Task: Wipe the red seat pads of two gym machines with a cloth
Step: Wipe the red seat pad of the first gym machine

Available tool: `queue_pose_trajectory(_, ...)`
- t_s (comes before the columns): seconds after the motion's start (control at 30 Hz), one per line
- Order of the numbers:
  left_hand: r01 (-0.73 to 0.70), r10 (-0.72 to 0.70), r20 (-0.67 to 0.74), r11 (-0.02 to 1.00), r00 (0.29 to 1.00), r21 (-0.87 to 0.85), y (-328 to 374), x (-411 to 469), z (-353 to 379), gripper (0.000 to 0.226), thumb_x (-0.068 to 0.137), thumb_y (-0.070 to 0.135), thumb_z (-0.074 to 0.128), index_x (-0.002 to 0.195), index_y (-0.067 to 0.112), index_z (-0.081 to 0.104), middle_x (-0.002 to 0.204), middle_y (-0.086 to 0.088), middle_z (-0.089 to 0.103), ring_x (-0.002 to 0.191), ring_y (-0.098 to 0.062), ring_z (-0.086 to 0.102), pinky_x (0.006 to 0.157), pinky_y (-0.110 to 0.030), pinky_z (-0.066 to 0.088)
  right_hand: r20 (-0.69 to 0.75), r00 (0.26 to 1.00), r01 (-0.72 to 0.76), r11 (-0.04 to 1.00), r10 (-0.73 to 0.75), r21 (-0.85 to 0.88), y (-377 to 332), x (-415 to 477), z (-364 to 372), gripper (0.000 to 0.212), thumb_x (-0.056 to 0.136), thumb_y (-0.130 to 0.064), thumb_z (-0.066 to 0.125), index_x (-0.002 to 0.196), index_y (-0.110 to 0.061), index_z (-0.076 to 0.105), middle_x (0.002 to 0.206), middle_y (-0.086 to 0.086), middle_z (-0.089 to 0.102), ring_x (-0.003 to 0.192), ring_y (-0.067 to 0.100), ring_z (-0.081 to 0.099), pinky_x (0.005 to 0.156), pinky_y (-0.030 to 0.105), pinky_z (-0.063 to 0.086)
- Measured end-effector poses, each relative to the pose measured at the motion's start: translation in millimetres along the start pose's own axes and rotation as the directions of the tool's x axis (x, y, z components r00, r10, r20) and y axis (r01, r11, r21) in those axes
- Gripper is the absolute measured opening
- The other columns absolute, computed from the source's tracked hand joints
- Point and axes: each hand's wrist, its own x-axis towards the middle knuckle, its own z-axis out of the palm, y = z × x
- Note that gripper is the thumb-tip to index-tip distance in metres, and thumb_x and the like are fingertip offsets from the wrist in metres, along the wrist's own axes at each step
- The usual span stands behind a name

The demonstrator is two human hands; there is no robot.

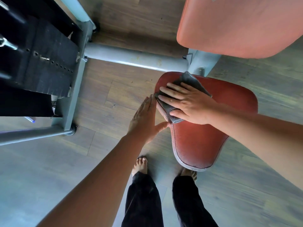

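The right hand [186, 102] lies flat, fingers spread, pressing a grey cloth [186, 82] onto the far left part of the red seat pad [201, 138]. The left hand [144, 118] is open, palm against the pad's left edge, thumb touching its side. An orange back pad [237, 25] stands beyond, above the grey frame tube [134, 57].

Red pads: two, seat pad [201, 128] and back pad [237, 25]. Grey cloth [190, 82]: one. Hands: two, left hand [144, 117], right hand [188, 102]. Bare feet: two. Weight stack [32, 59]: one.
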Motion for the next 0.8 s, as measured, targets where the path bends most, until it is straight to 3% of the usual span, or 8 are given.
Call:
queue_pose_trajectory(0.2,0.033,-0.034,-0.041,0.999,0.999,-0.031,6.9,-7.9,11.2,0.110,0.091,0.070,0.052,0.164,0.017,-0.011,0.174,0.001,-0.004,0.160,-0.016,-0.002,0.126,-0.038,0.017,-0.054,0.970,-0.230,0.969,0.235,0.088,-5.1,45.9,-11.6,0.067,0.101,-0.058,0.023,0.161,-0.032,0.011,0.171,-0.004,0.004,0.158,0.020,0.001,0.126,0.050,0.009)
queue_pose_trajectory(0.3,0.042,-0.046,-0.071,0.997,0.996,-0.058,9.5,-14.5,19.2,0.104,0.094,0.066,0.050,0.165,0.018,-0.009,0.174,0.003,-0.004,0.160,-0.015,-0.002,0.127,-0.041,0.020,-0.088,0.990,-0.110,0.994,0.112,0.025,-24.6,1.3,7.7,0.065,0.101,-0.057,0.021,0.161,-0.033,0.013,0.171,-0.003,0.006,0.158,0.021,0.003,0.126,0.048,0.009)
queue_pose_trajectory(0.43,0.037,-0.044,-0.079,0.996,0.996,-0.082,10.2,-20.6,25.4,0.100,0.095,0.067,0.047,0.165,0.019,-0.006,0.174,0.003,-0.004,0.160,-0.015,-0.001,0.128,-0.045,0.021,-0.014,0.999,0.031,0.999,-0.032,-0.024,-5.7,-14.7,7.9,0.066,0.100,-0.058,0.015,0.161,-0.034,0.012,0.170,-0.007,0.004,0.157,0.019,0.003,0.127,0.045,0.009)
queue_pose_trajectory(0.53,0.021,-0.027,-0.073,0.997,0.997,-0.074,10.8,-25.5,26.6,0.098,0.096,0.066,0.048,0.165,0.020,-0.006,0.174,0.005,-0.004,0.160,-0.014,-0.001,0.128,-0.046,0.022,-0.037,0.995,-0.088,0.996,0.089,0.018,2.8,14.9,-1.8,0.066,0.100,-0.060,0.017,0.161,-0.036,0.006,0.170,-0.007,0.000,0.157,0.019,-0.001,0.127,0.047,0.007)
queue_pose_trajectory(0.63,0.003,-0.006,-0.048,0.997,0.999,-0.073,12.2,-33.1,25.5,0.096,0.096,0.064,0.049,0.165,0.026,-0.006,0.173,0.009,-0.008,0.160,-0.012,-0.003,0.128,-0.046,0.021,-0.074,0.965,-0.245,0.965,0.253,0.096,-23.4,7.4,1.9,0.067,0.100,-0.057,0.023,0.161,-0.032,0.011,0.171,-0.004,0.004,0.158,0.021,0.002,0.126,0.050,0.010)
queue_pose_trajectory(0.8,-0.022,0.020,-0.043,0.998,0.999,-0.060,15.4,-44.3,27.6,0.089,0.099,0.057,0.052,0.165,0.031,-0.001,0.173,0.012,-0.007,0.160,-0.012,-0.001,0.126,-0.047,0.026,-0.124,0.952,-0.268,0.957,0.280,0.107,-78.5,-75.9,29.8,0.064,0.099,-0.054,0.029,0.158,-0.026,0.030,0.169,0.000,0.018,0.156,0.023,0.016,0.124,0.051,0.018)
